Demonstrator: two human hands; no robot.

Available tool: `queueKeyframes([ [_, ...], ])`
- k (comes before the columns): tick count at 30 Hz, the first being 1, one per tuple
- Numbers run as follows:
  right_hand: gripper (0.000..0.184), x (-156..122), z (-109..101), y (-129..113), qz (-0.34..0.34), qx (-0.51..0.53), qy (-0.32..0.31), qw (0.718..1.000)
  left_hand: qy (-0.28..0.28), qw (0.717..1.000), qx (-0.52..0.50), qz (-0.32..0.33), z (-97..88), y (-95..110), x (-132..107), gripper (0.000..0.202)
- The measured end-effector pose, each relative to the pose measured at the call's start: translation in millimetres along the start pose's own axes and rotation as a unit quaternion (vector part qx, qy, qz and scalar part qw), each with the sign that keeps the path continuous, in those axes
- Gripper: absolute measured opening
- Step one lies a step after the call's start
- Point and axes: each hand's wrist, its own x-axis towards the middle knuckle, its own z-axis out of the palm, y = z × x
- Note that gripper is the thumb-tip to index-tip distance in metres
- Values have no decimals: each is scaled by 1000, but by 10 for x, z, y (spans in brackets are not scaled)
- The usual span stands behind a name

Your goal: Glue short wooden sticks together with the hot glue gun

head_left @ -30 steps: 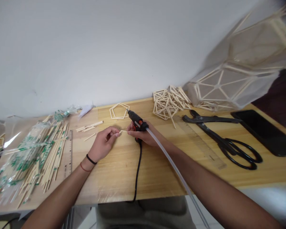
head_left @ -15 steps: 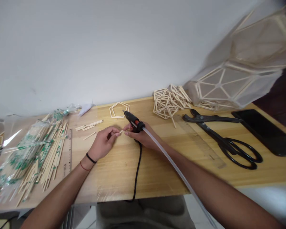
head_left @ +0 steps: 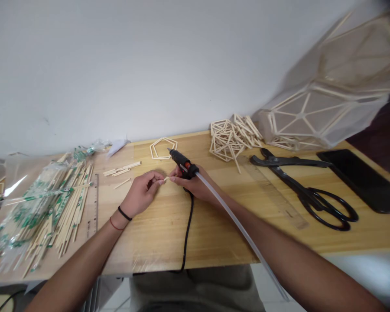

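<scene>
Between thumb and fingertips, my left hand pinches a small pale wooden stick piece. My right hand is closed around a black hot glue gun, and its thumb and finger meet the far end of the same stick piece. The gun's nozzle points away and to the left, over the near right side of two pentagon stick frames lying on the table. A long clear glue stick sticks out of the gun's back across my right forearm. The gun's black cord hangs over the front edge.
Wrapped and loose wooden sticks cover the left side, beside a clear ruler. Several short cut sticks lie nearer the middle. Stick frames, black shears, a phone and a covered stick structure occupy the right.
Both hands hold nearly the same pose. The right fingertips have shifted slightly right, away from the left ones, and more of the stick piece shows between them.
</scene>
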Motion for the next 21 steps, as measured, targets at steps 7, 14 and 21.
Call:
queueKeyframes([
  [7,30,-1,-19,-12,2,-6,-11,1000,5,1000,15,7,-5,-4,-2,18],
  [14,29,23,-33,40,-9,-16,-15,1000,3,1000,-3,10,-4,-37,9,18],
  [21,35,6,35,2,12,-44,-9,999,1,999,-28,32,-4,-84,9,18],
])
